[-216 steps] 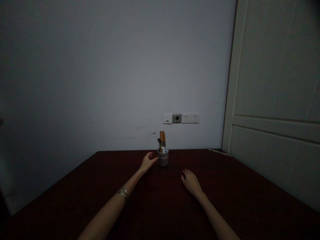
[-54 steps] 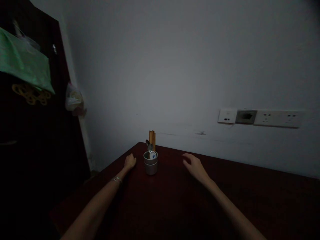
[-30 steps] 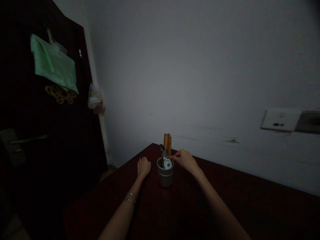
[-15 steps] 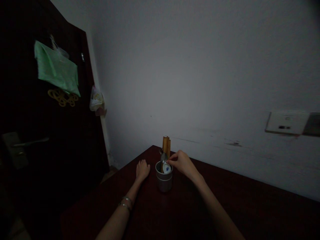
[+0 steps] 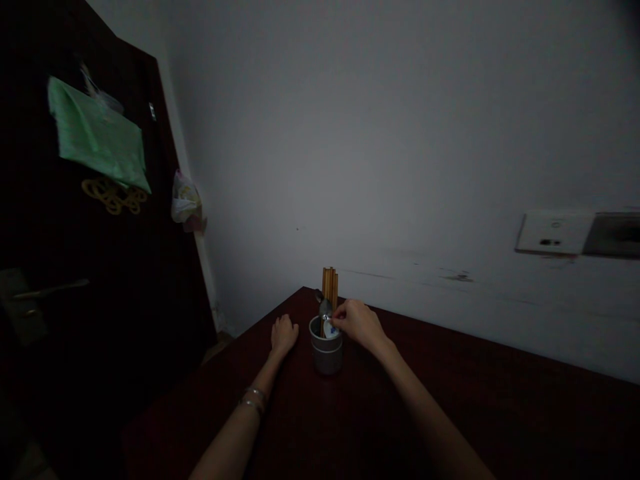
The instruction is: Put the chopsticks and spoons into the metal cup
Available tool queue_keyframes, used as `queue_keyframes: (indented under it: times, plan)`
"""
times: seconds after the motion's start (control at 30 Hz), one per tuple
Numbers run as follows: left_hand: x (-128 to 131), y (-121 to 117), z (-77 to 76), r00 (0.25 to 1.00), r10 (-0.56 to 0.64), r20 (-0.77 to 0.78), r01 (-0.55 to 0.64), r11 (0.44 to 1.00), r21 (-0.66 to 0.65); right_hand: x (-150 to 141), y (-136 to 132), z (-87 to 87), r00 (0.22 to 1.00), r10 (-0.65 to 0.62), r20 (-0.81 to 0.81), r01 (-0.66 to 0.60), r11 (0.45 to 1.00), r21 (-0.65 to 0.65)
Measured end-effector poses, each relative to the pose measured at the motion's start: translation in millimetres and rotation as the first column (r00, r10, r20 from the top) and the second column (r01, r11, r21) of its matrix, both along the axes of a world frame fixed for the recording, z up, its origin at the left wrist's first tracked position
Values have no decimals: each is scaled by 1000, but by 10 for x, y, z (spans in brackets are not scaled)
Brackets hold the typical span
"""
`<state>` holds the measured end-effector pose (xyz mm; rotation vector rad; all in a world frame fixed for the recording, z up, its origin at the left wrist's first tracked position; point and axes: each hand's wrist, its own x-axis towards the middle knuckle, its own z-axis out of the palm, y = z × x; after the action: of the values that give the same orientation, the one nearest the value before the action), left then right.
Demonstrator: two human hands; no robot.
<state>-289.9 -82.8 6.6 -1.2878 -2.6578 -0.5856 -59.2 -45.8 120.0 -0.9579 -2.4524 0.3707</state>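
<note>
A person's right-hand grip (image 5: pixel 361 325) pinches a white, blue-marked piece (image 5: pixel 328 329) at the mouth of a grey cup (image 5: pixel 327 360) holding upright wooden chopsticks (image 5: pixel 329 285) and metal spoons (image 5: pixel 325 307), while the left-hand grip (image 5: pixel 284 334) lies loosely spread on the dark-red worktop (image 5: pixel 500 393) near the cup; at left, a green cloth (image 5: pixel 103 140) hangs on a dark door (image 5: pixel 140 267), opposite a wall plate (image 5: pixel 555 233) at right

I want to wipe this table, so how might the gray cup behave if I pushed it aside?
The cup could tip if pushed near its rim, since the chopsticks rise well above it. Its rounded wall suggests it might roll if toppled. The spoons inside lean at different angles, so they may shift.
</note>
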Motion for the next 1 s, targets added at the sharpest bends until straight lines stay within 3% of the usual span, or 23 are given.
queue_keyframes:
  times: [0.13, 0.3, 0.4, 0.53, 0.8, 0.93, 1.0]
  plan:
    - [-77, 44, 284, 994, -76, 74, 72, 996, 46, 3, 4, -16, 1000, -9, 15, 8, 999, 44]
    - [-83, 172, 685, 930, -296, 218, 202, 908, 367, 4, -3, -12, 1000, -5, 28, 3, 998, 64]
    - [-40, 215, 753, 839, -398, 370, 223, 873, 434, 2, -16, 3, 999, -10, 36, 7, 997, 75]
    - [-36, 214, 758, 755, -441, 486, 214, 866, 453, -4, -21, 13, 1000, -4, 20, 2, 996, 94]
    - [-57, 119, 900, 837, -382, 392, 170, 862, 478, 48, -47, 96, 990, 35, -138, -4, 975, 224]
    - [45, -29, 1105, 876, -352, 330, 137, 837, 530, 115, -83, 207, 952, 43, -304, 49, 956, 290]
    - [137, -132, 1258, 897, -350, 271, 135, 799, 586, 161, -87, 275, 911, 58, -407, 80, 946, 315]
